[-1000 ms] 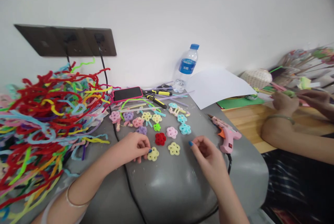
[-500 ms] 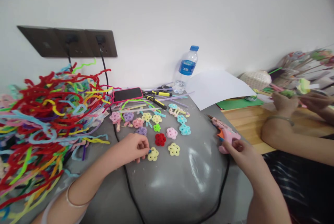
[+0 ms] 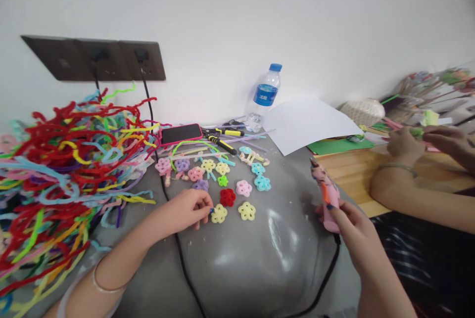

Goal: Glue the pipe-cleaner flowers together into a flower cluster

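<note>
The pale yellow flower [image 3: 219, 213] lies at the fingertips of the left hand [image 3: 196, 209], whose thumb and forefinger are nearly closed at its left petal, the other fingers curled under. It sits on the grey table [image 3: 245, 268], well in from the near edge, left of the middle. It looks very light, soft and fuzzy, with some spring from wire inside; a hard squeeze could flatten the loops. A light pinch on one outer petal seems the best hold, leaving the centre free.

Just beyond it is a red flower [image 3: 227, 197], and to its right a second yellow flower [image 3: 247, 211].

The right hand [image 3: 349, 221] is closed around the handle of a pink glue gun [image 3: 328, 199], near the table's right edge, nozzle tilted up and away. The gun looks stiff, smooth and clearly heavier; the handle is the place to grip, clear of the nozzle, which may be hot. Its black cord [image 3: 326, 278] trails towards the near edge and could drag on it.
</note>
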Motion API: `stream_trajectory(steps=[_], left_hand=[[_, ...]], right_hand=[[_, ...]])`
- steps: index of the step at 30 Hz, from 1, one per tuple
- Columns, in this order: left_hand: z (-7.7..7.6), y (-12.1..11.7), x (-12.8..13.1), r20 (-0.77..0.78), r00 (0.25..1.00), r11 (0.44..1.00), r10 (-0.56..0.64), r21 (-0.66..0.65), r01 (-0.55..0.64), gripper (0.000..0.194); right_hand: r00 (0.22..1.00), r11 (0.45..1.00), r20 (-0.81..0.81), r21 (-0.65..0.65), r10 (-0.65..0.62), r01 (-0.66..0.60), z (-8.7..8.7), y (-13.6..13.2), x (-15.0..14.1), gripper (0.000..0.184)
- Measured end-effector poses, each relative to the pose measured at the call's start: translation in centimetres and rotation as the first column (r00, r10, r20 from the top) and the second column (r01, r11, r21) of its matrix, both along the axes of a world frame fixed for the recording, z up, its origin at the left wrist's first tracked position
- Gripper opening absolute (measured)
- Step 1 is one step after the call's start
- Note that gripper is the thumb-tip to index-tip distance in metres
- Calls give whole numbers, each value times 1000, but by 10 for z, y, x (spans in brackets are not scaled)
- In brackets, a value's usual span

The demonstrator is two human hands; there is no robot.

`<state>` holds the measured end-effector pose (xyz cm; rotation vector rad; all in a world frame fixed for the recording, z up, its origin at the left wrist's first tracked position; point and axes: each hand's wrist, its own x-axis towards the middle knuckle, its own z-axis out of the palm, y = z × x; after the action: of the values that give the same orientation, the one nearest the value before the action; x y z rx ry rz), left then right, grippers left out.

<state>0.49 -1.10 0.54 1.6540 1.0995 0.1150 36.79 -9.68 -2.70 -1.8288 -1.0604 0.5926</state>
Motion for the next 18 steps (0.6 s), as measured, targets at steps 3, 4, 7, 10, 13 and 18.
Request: stream_trajectory(steps=[3,4,7,10,13,18], left_hand=[[1,0,0,0,1000,1000,-4,-1,4,13],[1,0,0,2,1000,1000,-4,-3,4,14],[1,1,1,12,1000,1000,-4,-9,4,17],[2,1,1,25,1000,1000,-4,-2,4,16],[2,0,1,26,1000,1000,-4,1,4,14],[2,-2,0,13,1000,1000,-11,22,11,15]], right_hand=[[961,987,-225,59,162,-153,0,-8,-19,35],[937,975,-269,90,221,-204,0,-10,-27,36],[870,928,-323,133,373,-349,0,-16,-51,39],[801,887,-393,105,452,-449,-4,-24,-72,42],[754,877,-476,84,453,-473,-13,-32,-84,41],[737,847,-467,49,488,-530,-21,-36,-98,46]])
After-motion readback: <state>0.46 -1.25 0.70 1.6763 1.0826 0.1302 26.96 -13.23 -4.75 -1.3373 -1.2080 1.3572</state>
